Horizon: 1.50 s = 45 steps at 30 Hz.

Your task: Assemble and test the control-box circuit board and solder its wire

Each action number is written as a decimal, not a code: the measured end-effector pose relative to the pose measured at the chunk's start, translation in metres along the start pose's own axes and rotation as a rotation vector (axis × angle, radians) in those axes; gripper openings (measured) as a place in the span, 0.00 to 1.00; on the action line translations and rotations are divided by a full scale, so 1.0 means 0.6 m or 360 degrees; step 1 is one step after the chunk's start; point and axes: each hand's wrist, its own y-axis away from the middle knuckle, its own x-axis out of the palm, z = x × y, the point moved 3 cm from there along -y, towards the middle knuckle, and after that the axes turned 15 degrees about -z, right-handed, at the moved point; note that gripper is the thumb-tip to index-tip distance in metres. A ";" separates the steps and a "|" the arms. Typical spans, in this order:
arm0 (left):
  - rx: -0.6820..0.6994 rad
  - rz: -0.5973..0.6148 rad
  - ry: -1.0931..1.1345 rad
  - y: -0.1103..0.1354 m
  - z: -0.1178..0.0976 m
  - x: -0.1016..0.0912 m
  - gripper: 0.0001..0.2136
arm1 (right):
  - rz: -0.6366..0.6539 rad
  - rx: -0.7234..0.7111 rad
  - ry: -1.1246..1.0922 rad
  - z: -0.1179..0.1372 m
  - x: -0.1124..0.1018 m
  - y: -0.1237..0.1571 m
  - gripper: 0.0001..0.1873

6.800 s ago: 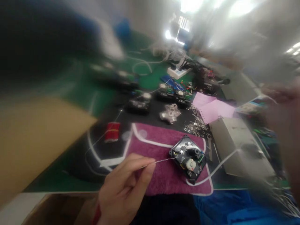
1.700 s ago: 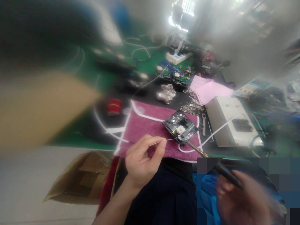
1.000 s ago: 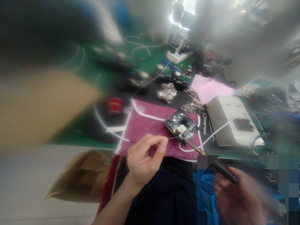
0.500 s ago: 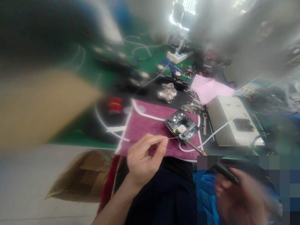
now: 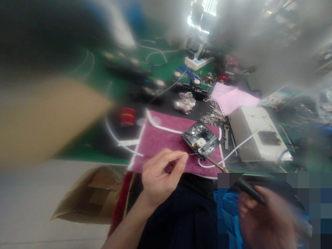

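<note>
My left hand [image 5: 162, 174] pinches a thin solder wire [image 5: 191, 154] between thumb and forefinger. The wire's far end reaches the near corner of a square black circuit board assembly [image 5: 201, 140], which lies on a purple cloth [image 5: 163, 133]. Blurred at the lower right, my right hand [image 5: 264, 214] is closed round the black handle of a soldering iron [image 5: 218, 166]. The iron's metal shaft points up and left, its tip at the same near corner of the board. Whether the tip and wire touch each other is too small to tell.
A white box [image 5: 255, 133] stands on the right, beside an open-ended wrench [image 5: 226, 137] and scattered small metal parts [image 5: 214, 116]. Pink paper [image 5: 233, 98], more circuit boards [image 5: 192, 83] and a power strip [image 5: 198, 62] lie behind. A red spool [image 5: 128, 117] sits left; a cardboard box [image 5: 90, 195] is below.
My left hand has shifted slightly right, bringing the solder wire a little further onto the board's corner. The iron and board stay almost in place. A red light shows at the back.
</note>
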 end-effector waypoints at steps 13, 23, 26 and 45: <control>0.0047 0.0029 -0.0010 -0.002 0.000 0.002 0.10 | 0.0127 -0.0491 0.0389 0.027 0.028 0.005 0.10; 0.0020 0.0025 -0.0009 0.003 0.002 0.002 0.10 | 0.0271 -0.0580 0.0306 0.017 0.019 -0.001 0.15; 0.0003 0.0028 0.0006 0.002 0.001 0.002 0.10 | 0.0240 -0.0542 0.0290 0.017 0.018 -0.003 0.16; 0.0039 0.0082 -0.0003 0.000 0.002 -0.003 0.09 | 0.0058 -0.0078 -0.0081 0.005 0.012 -0.003 0.12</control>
